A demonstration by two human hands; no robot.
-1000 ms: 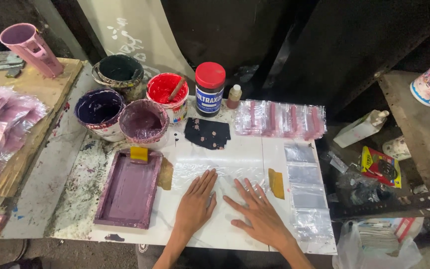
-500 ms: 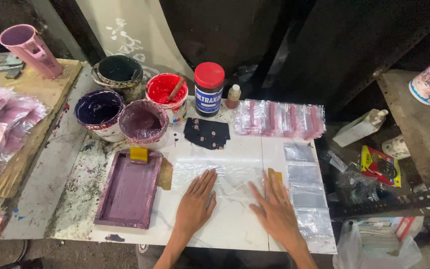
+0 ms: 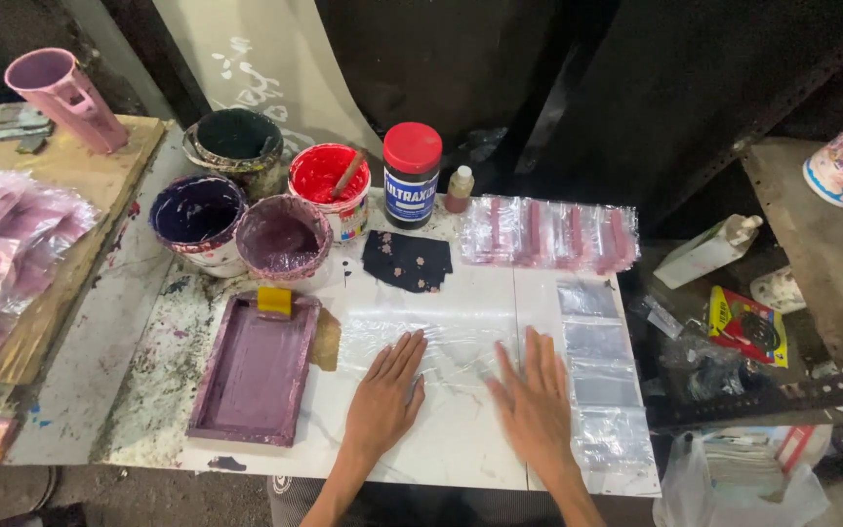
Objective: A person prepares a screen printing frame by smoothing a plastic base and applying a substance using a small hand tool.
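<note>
- Both hands are down flat on a clear plastic sheet (image 3: 441, 346) that's spread over the white tabletop (image 3: 461, 449).
- Left hand (image 3: 385, 402) is open, palm down, fingers together, pressing on the sheet's left part.
- Right hand (image 3: 537, 408) is open too, fingers spread, a bit blurry, just beside the left one.
- Purple-stained screen frame (image 3: 254, 369) lies just left of the sheet, with a yellow squeegee (image 3: 274, 301) at its top edge.
- Behind: purple paint tubs (image 3: 283, 237), a red paint tub (image 3: 327, 183), and a dark fabric scrap (image 3: 407, 261).
- Small clear bags (image 3: 599, 376) run down the right edge.
</note>
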